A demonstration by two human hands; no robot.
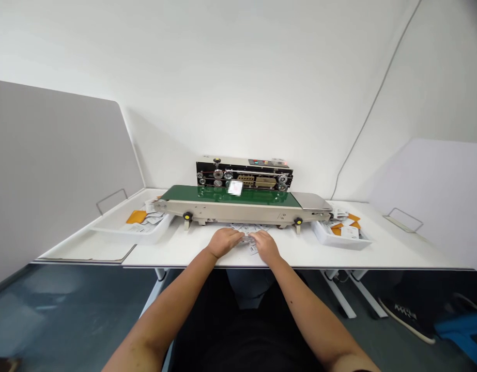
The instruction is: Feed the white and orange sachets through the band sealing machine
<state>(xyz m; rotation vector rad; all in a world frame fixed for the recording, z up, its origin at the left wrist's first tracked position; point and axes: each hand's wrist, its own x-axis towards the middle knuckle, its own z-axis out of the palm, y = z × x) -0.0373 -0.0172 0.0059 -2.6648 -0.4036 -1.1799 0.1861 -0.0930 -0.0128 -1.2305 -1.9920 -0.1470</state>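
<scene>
"White, papery packet [246, 239]: how should it handle?"

"Light, thin and soft, I'd judge, perhaps slippery; best pinched by its edges."

"And where is it?"

"On the near side of the conveyor [242, 211], between the left hand [225, 242] and right hand [266, 247]. Both have fingers curled nearly closed, seemingly pinching it at the fingertips."

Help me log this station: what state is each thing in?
Left hand: curled inward, grip unclear
Right hand: likewise
Packets: lying loose by both hands
Left bin: open, loaded
Right bin: open, loaded
Green belt: moving or still, unclear
Machine: wheels exposed; whether running, unclear
</scene>
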